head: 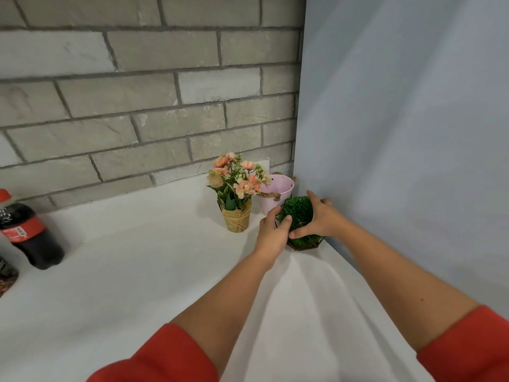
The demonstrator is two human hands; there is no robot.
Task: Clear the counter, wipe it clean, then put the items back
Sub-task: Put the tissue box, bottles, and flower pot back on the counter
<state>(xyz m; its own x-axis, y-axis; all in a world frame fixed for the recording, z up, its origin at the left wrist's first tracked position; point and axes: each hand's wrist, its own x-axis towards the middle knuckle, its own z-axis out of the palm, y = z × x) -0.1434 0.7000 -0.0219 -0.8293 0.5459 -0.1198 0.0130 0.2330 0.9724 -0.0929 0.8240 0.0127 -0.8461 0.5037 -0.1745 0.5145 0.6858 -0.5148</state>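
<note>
Two hands on one thing: left hand (272,230) and right hand (319,219) both grip the grass plant (298,213), a dome of green blades in a dark angular pot (305,244). Left fingers (285,222) curl round its near-left side, thumb pressed into the blades. Right fingers (312,196) wrap over the top and far side, thumb low at the front. Pot sits at the far right corner of the white table (137,257); cannot tell whether its base is lifted.

Around it:
- Pink bucket (278,188) with a rope handle, just behind the plant and partly hidden by it and the left hand.
- Flower pot (237,219), woven-look, with peach blooms, just left of the bucket and near the left hand.
- Cola bottle (27,232), upright, far left, well apart from the rest.
- Dark thing (7,272) cut off at the left edge; unidentifiable.

Writing: the bottle has a red cap and red label, its print too small to read. A dark mark on the bucket front is mostly covered.

Edges: grey brick wall (137,106) behind, pale blue wall (399,133) hard against the plant's right side. Broad bare tabletop between bottle and flower pot. Red sleeves (165,354) are pushed up both forearms.
</note>
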